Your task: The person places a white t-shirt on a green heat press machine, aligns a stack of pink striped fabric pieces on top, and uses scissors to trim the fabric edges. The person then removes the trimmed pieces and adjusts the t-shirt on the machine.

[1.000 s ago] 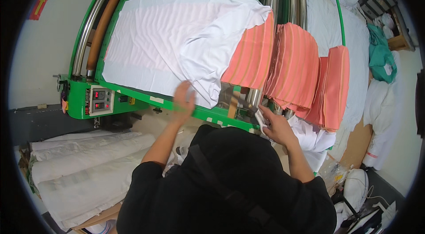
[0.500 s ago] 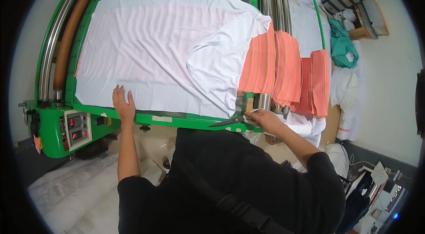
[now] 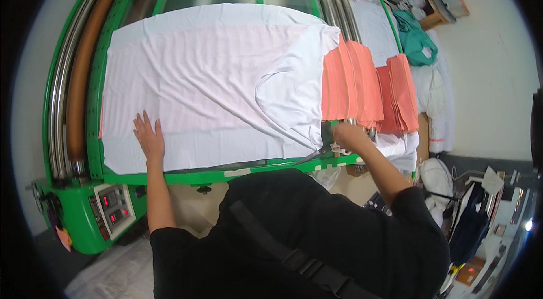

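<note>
My left hand (image 3: 149, 136) lies flat, fingers spread, on the near left part of a white cloth (image 3: 192, 87). The cloth is rumpled, with pinkish stripes showing faintly through it and a fold turned over at its right. My right hand (image 3: 349, 136) is curled closed at the machine's near right edge, and what its fingers hold, if anything, is hidden. Just left of it, dark scissors (image 3: 314, 156) lie slanted along the edge, their blades pointing left. Beyond that hand, coral-orange striped fabric (image 3: 349, 81) emerges from under the white cloth and is folded in layers towards the right.
A green machine frame (image 3: 189, 177) runs along the front, with a control panel (image 3: 114, 208) at its left end. A brown roller (image 3: 85, 90) stands left, and steel rollers (image 3: 335, 2) right. White fabric (image 3: 367, 27) and a teal cloth bundle (image 3: 417, 42) lie beyond.
My right hand has shifted slightly away from me, off the scissors' handle end, and its fingers are more curled. My left hand stays flat on the white cloth. The whole view has shifted.
</note>
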The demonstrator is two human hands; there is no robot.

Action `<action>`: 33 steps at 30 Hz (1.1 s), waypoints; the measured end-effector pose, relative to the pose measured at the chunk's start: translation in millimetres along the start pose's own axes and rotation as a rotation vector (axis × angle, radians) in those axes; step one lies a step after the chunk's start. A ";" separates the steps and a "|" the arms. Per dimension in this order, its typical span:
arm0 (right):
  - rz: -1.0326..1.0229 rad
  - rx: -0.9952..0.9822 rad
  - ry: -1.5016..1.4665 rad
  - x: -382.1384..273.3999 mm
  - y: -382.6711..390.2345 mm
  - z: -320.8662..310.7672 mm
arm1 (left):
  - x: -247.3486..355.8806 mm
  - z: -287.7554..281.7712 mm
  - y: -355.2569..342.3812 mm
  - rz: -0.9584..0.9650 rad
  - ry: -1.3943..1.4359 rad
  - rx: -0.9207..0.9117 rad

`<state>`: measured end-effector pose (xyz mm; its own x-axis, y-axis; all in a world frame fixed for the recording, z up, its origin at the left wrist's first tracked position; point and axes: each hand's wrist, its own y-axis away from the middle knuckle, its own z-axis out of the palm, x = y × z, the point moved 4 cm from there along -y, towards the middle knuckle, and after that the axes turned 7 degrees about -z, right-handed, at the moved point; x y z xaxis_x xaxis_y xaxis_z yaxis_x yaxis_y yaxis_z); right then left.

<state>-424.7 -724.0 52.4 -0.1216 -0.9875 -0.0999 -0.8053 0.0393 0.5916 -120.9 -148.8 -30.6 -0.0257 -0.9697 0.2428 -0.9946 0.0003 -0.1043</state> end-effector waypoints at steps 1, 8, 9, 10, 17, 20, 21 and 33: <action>-0.050 0.204 -0.106 -13.7 -16.0 -4.4 | 1.3 3.4 -6.9 -0.008 -0.019 -0.020; -0.028 0.705 -0.338 -124.9 -96.6 -13.0 | 4.0 17.5 -16.9 -0.038 -0.205 -0.138; -0.016 0.683 -0.310 -126.8 -99.9 -10.3 | 4.3 17.6 -18.2 -0.043 -0.218 -0.143; -0.032 0.736 -0.364 -123.4 -104.0 -3.8 | 5.7 18.6 -19.2 -0.046 -0.231 -0.148; -0.119 0.888 -0.481 -122.7 -87.2 -4.6 | -9.4 25.7 -21.0 -0.034 -0.247 -0.140; -0.125 1.014 -0.460 -127.5 -77.5 -6.9 | -12.1 30.7 -23.3 -0.051 -0.228 -0.185; -0.112 1.028 -0.444 -129.6 -76.9 -6.0 | -14.9 33.3 -25.8 -0.055 -0.226 -0.197; -0.021 1.036 -0.588 -121.4 -81.7 11.4 | -41.3 47.2 -50.2 -0.100 -0.265 -0.325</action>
<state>-350.7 -605.6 7.0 -0.1322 -0.7789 -0.6130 -0.8627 0.3950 -0.3158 -65.2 -120.3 -80.9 0.0570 -0.9981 -0.0239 -0.9720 -0.0609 0.2271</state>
